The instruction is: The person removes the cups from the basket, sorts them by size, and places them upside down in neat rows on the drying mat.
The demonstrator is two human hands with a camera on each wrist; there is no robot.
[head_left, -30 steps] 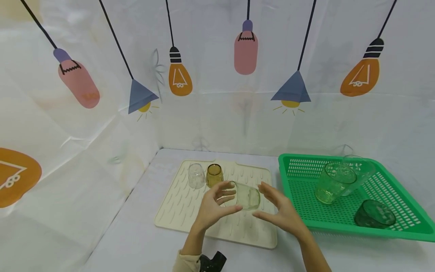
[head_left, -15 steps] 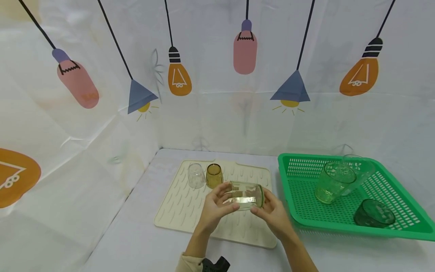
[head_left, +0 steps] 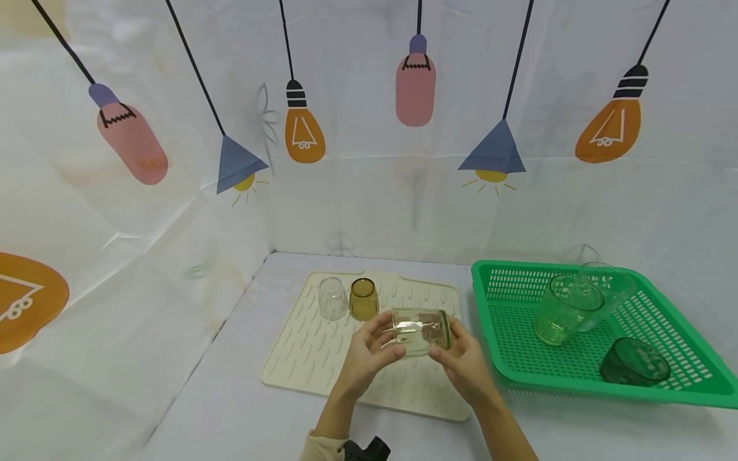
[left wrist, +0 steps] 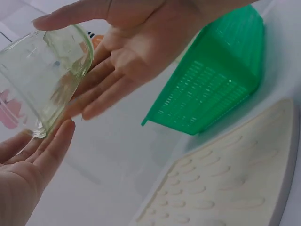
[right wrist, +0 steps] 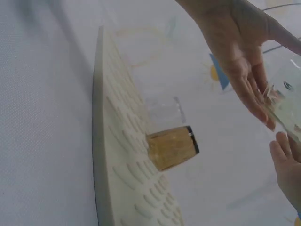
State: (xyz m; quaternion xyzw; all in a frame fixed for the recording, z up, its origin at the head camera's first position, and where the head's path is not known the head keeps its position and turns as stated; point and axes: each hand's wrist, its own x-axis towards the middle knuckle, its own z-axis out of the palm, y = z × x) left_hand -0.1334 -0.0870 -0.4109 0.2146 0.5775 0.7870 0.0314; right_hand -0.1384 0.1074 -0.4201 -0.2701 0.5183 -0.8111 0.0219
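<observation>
A pale green drinking glass [head_left: 418,331] lies sideways in mid-air above the cream drying mat [head_left: 305,349]. My left hand [head_left: 364,353] holds its left end between thumb and fingers. At the other end my right hand [head_left: 463,360] grips it, with the thumb in front and fingers behind. In the left wrist view the glass [left wrist: 44,70] spans the gap between both hands. Only part of the glass [right wrist: 289,101] shows at the right edge of the right wrist view. A clear glass [head_left: 333,298] and an amber glass [head_left: 364,299] stand side by side on the mat's far left part.
To the right, a green plastic basket [head_left: 576,384] holds a light green glass [head_left: 567,310], a clear glass [head_left: 617,288] and a dark green glass [head_left: 634,363]. White sheeting with printed lamps forms the back and left walls. White cloth covers the table [head_left: 230,397].
A second ago the right hand was apart from the glass, which was tilted. It has moved in to grip the right end, and the glass now lies more level.
</observation>
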